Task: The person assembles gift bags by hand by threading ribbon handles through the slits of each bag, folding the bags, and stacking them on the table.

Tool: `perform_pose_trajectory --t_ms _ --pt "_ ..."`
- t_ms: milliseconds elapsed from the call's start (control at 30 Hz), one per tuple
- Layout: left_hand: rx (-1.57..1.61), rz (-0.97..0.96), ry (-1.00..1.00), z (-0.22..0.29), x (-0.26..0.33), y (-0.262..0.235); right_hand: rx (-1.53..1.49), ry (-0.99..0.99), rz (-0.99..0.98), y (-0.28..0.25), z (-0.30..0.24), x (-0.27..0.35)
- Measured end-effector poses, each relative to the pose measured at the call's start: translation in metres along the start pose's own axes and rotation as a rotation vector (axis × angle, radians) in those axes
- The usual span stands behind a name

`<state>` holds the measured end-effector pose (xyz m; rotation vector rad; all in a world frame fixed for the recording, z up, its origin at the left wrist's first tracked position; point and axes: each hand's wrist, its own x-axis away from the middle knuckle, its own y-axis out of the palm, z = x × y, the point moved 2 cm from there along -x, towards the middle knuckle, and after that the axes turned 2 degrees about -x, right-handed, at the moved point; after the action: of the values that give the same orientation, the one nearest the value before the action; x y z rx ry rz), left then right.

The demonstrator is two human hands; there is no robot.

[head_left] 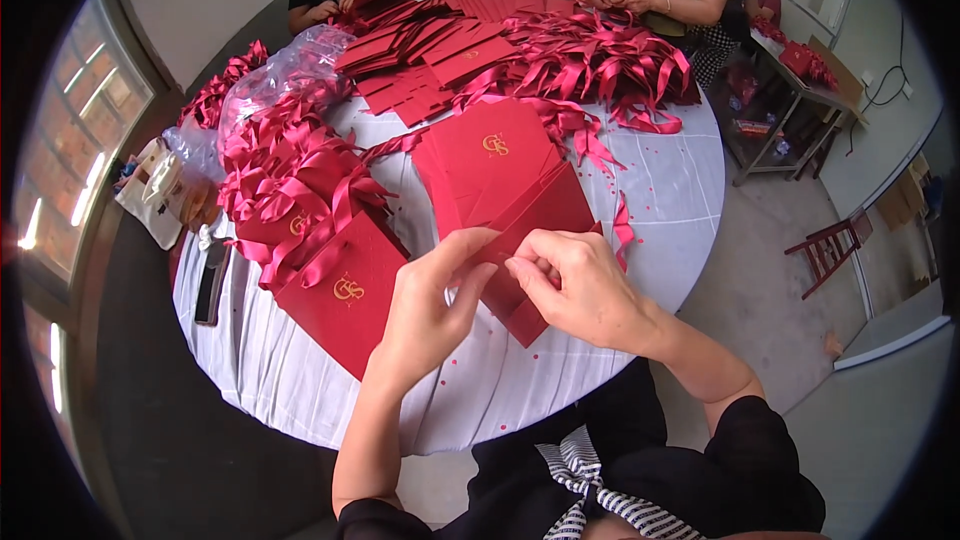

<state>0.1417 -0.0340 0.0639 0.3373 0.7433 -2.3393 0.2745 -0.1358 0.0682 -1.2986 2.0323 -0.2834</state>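
Observation:
In front of me, a red paper bag [522, 308] with a folded edge lies over a stack of red paper bags [485, 162] with a gold emblem. My left hand [425, 305] is at its left side, thumb and index finger curved and apart; its other fingers are mostly hidden. My right hand [585, 285] is over the bag's upper part, thumb and index finger pinched together. What sits in that pinch is too small to make out. Left of my left wrist lies another red bag [335, 290] with the same emblem and a ribbon handle.
A white cloth [670, 205] covers the round table. Ribboned bags [290, 160] pile up at left beside clear plastic [285, 70]. More flat bags [430, 50] and ribbons [610, 60] fill the far side, where two people work. A black strip-like object [210, 282] rests near the left edge.

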Motion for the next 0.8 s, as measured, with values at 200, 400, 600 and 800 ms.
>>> perform_pose_trajectory --t_ms 200,400,600,800 --pt "-0.141 0.029 0.104 0.014 0.002 0.005 0.005 -0.032 0.081 0.000 0.000 0.012" --pt "-0.268 0.024 0.186 0.032 0.005 0.012 -0.015 0.027 0.085 -0.008 -0.007 0.017" --pt "-0.362 0.035 0.313 0.038 0.005 0.023 0.099 -0.029 0.125 -0.011 -0.013 0.020" --pt "-0.500 0.049 0.350 0.047 0.009 0.037 0.241 -0.062 0.146 -0.012 -0.021 0.025"
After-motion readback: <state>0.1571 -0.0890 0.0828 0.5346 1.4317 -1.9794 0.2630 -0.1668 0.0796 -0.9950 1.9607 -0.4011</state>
